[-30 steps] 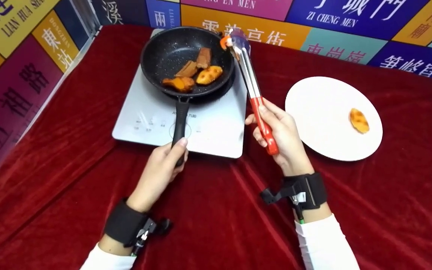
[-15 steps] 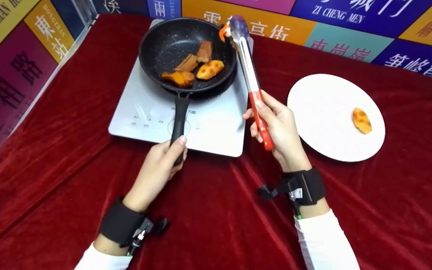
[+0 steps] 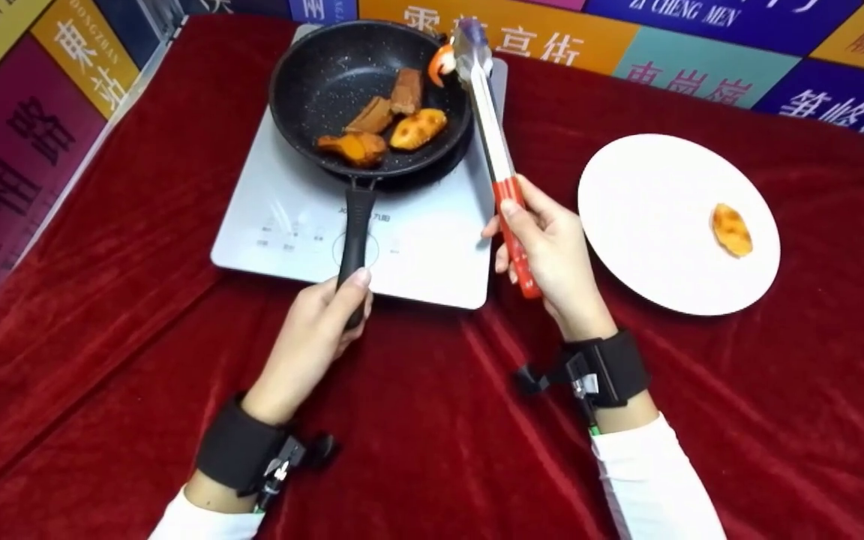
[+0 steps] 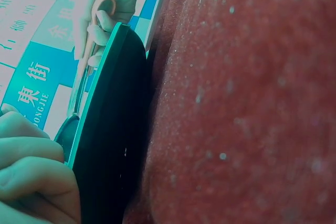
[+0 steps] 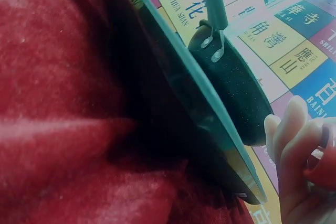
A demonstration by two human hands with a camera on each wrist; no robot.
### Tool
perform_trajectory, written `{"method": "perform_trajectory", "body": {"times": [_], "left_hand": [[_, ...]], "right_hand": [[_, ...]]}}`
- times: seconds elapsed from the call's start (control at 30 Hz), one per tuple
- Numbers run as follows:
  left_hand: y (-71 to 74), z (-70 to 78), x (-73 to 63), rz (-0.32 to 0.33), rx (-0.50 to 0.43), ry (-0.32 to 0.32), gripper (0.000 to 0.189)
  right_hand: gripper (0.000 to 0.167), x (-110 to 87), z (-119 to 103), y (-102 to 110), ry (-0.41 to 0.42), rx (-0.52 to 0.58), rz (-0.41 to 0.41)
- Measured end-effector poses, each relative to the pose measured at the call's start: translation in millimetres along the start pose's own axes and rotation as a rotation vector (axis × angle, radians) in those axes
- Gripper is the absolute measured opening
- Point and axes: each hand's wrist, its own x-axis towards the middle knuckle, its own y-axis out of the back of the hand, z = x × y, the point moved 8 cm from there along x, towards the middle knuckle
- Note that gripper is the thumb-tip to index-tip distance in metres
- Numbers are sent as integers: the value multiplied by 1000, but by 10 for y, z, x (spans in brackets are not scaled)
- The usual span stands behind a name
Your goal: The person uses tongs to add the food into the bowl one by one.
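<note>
My left hand [image 3: 312, 334] grips the black handle of a speckled frying pan [image 3: 319, 71], which sits on a white induction cooker [image 3: 424, 262]. Two brown slabs [image 3: 406, 91], a yellow browned slice [image 3: 418, 129] and an orange-brown drumstick-shaped piece [image 3: 355, 148] lie in it. In my right hand [image 3: 552, 251] are red-handled metal tongs [image 3: 493, 135], their head at the pan's right rim. An orange-and-white curled piece of food [image 3: 442, 64] shows at the tongs' purple tips. The left wrist view shows left-hand fingers [image 4: 34, 166]; the right wrist view shows right-hand fingers [image 5: 296, 150].
To the right, a white oval plate [image 3: 646, 217] carries one yellow browned slice [image 3: 732, 229]. Dark red velvet cloth [image 3: 432, 435] covers the table. Behind stands a wall of coloured panels [image 3: 709, 71] with lettering.
The head view has shifted, so the pan, cooker and hands sit higher in it. The tongs remain at the pan's right rim, and the orange-and-white piece shows more clearly. Both grips are unchanged.
</note>
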Motion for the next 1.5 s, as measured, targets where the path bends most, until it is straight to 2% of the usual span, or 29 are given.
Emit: {"method": "perform_trajectory", "body": {"times": [0.2,0.4,0.67,0.73,0.87,0.97,1.1,1.37,1.5], "left_hand": [[-14,7,0,-12,-18,4,45],[-10,-10,-5,-5,-26,16,45],[28,-216,98,-18,-25,-11,48],[26,-209,92,-20,-29,-10,48],[10,-156,61,-18,-41,2,47],[-6,-101,40,-24,-41,6,46],[-19,-49,38,-35,-40,-11,45],[-5,-180,64,-36,-57,-11,45],[-9,-199,86,-38,-61,-18,45]], "right_hand": [[47,-16,-44,3,18,-87,18],[49,-20,-55,9,10,-82,42],[46,-11,-130,37,55,-40,41],[46,-16,-149,46,66,14,43],[44,-31,-192,81,92,204,41],[40,-39,-257,135,159,348,41],[32,-27,-335,244,246,476,60],[39,-2,-232,464,204,774,132],[40,7,-258,582,236,843,160]]}}
